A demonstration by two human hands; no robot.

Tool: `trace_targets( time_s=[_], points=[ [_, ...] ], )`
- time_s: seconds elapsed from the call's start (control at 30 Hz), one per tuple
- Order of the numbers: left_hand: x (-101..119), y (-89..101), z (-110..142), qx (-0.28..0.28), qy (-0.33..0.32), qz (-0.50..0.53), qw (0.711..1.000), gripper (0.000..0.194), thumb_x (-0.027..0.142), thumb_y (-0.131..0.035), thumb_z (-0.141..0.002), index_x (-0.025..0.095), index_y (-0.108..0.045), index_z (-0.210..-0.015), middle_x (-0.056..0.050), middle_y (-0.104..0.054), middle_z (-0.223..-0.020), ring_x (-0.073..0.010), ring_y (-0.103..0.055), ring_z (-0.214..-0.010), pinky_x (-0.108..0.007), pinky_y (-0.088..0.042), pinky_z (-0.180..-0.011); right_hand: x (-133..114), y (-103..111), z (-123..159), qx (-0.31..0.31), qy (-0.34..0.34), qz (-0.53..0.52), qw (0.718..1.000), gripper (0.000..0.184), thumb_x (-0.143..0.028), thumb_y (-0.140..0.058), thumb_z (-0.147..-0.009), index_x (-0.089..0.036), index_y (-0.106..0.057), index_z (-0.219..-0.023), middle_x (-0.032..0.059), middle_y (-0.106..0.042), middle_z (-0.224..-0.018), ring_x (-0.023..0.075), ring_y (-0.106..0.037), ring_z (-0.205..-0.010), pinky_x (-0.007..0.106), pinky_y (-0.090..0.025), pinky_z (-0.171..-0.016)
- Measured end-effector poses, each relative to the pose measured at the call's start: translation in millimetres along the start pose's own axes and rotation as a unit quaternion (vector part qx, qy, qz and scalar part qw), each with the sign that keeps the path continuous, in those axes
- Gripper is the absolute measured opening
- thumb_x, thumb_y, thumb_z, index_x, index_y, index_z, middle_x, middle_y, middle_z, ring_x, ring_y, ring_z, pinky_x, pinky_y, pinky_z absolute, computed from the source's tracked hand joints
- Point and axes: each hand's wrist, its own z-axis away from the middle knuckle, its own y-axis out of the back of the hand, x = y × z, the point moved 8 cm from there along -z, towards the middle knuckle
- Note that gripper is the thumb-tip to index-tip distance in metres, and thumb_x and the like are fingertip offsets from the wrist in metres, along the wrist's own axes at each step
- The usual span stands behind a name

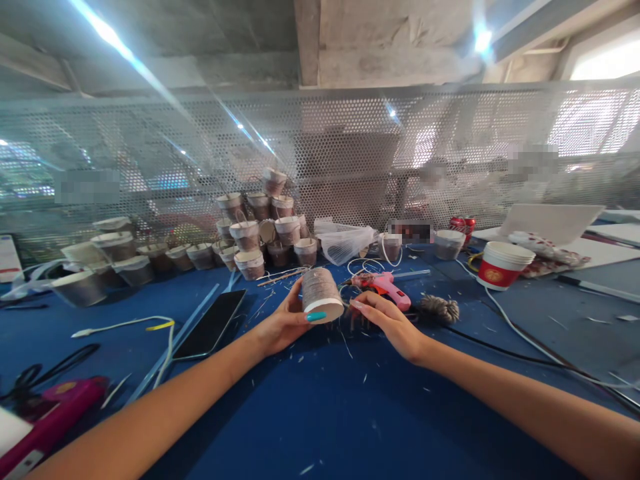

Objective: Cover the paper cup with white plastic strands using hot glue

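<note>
My left hand [284, 323] is wrapped round a small grey-brown cup [321, 293] with a bark-like side. The cup is tilted, with its pale flat end towards me, and my thumb presses near that edge. Close to the cup's right side is my right hand [387, 323], its fingertips pinched together. A thin pale piece may be between them, too small to make out. Just beyond my right hand lies a pink glue gun [395, 293]. A grey yarn bundle [440, 309] is to its right.
Stacked bark-covered cups [247, 237] stand at the back, with more cups [113, 247] to the left. A black phone [210, 325] and a magenta tool [60, 413] lie left. Red-and-white paper cups [505, 265], a cable [520, 357] and soda cans [463, 228] are right. Mesh screen [345, 160] behind.
</note>
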Motion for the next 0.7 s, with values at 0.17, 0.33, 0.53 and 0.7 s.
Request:
trace_targets(
  time_s=[0.17,0.33,0.53,0.7],
  points=[
    [-1.0,2.9,0.1,-0.01,0.008,0.008,1.0,0.077,0.007,-0.073,-0.053,0.031,-0.052,-0.123,-0.004,-0.06,-0.118,-0.0236,-0.056,-0.106,-0.035,-0.042,-0.088,0.8,1.6,-3.7,0.012,0.029,0.09,0.995,0.049,-0.061,-0.04,-0.088,-0.019,-0.061,-0.073,0.0012,-0.05,-0.07,0.0145,-0.046,-0.068,0.03,-0.037,-0.067],
    [-4.8,4.6,1.1,-0.011,0.032,0.006,0.999,0.08,0.008,-0.071,-0.054,0.028,-0.049,-0.128,-0.007,-0.06,-0.121,-0.0256,-0.056,-0.108,-0.037,-0.041,-0.09,-2.4,5.0,-5.0,0.027,0.069,0.12,0.99,0.049,-0.062,-0.045,-0.085,-0.019,-0.059,-0.067,-0.0003,-0.049,-0.065,0.0132,-0.045,-0.063,0.028,-0.037,-0.062],
    [-4.1,-0.9,2.4,-0.042,0.026,0.008,0.999,0.084,0.008,-0.072,-0.054,0.026,-0.045,-0.131,-0.007,-0.061,-0.12,-0.0242,-0.055,-0.109,-0.036,-0.039,-0.092,-9.8,3.6,-5.4,0.028,0.089,0.154,0.984,0.051,-0.06,-0.041,-0.088,-0.019,-0.057,-0.063,0.0009,-0.052,-0.063,0.0146,-0.049,-0.066,0.029,-0.039,-0.066],
    [-5.5,-1.8,2.8,-0.061,0.035,0.021,0.997,0.084,0.007,-0.071,-0.055,0.026,-0.042,-0.132,-0.008,-0.061,-0.121,-0.0257,-0.055,-0.111,-0.038,-0.039,-0.094,-10.5,5.3,-5.9,0.042,0.087,0.155,0.983,0.047,-0.056,-0.043,-0.089,-0.019,-0.056,-0.062,0.0003,-0.052,-0.062,0.0137,-0.047,-0.062,0.029,-0.039,-0.062]
  ],
)
